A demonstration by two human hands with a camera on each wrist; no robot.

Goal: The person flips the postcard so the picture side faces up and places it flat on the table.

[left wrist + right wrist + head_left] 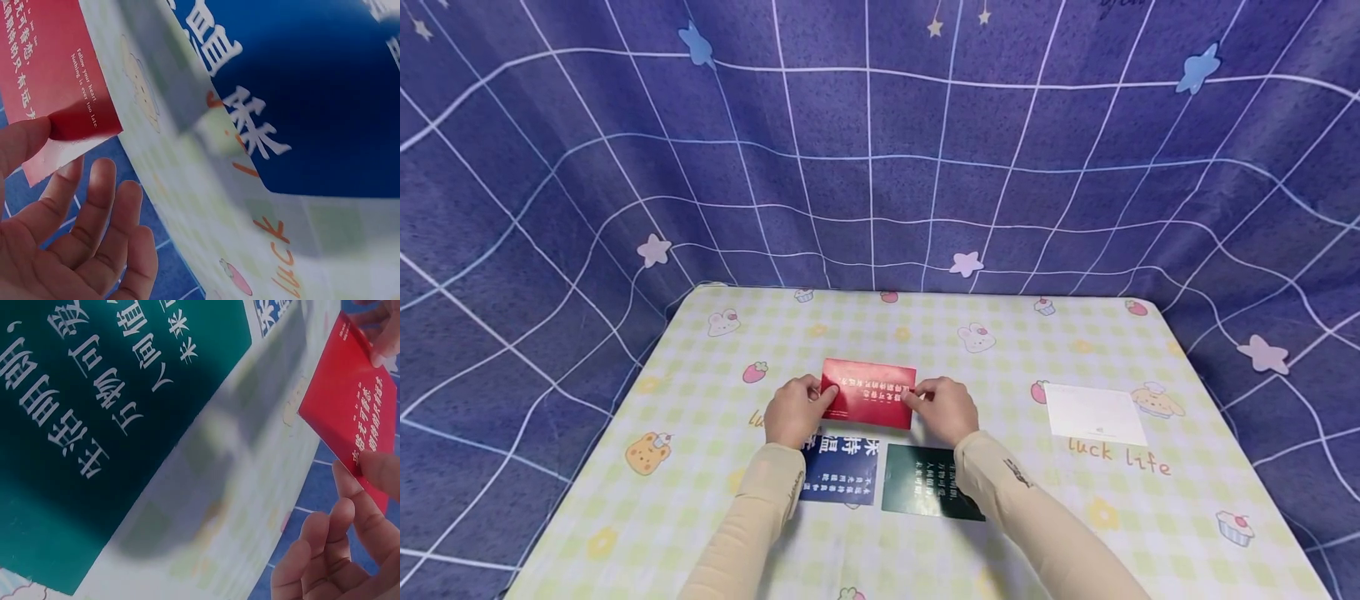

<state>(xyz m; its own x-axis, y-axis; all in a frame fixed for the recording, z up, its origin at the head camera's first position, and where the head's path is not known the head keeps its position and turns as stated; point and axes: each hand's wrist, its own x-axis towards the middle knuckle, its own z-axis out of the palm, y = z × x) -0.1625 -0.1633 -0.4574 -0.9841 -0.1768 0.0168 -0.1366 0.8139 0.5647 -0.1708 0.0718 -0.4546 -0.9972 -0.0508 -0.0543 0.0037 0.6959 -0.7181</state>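
A red card with printed white characters is held up between both hands. The left hand pinches its left edge, thumb on the printed face and fingers behind, as the left wrist view shows. At the opposite edge the right hand pinches it the same way, its other fingers loosely curled in the right wrist view. Below the red card lie a blue card and a dark green card, side by side on the table. The left wrist partly covers the blue one, the right sleeve the green one.
A white card lies on the table's right side. The tablecloth is pale checked with cartoon prints. Behind and around the table hangs a dark blue curtain with grid lines and stars.
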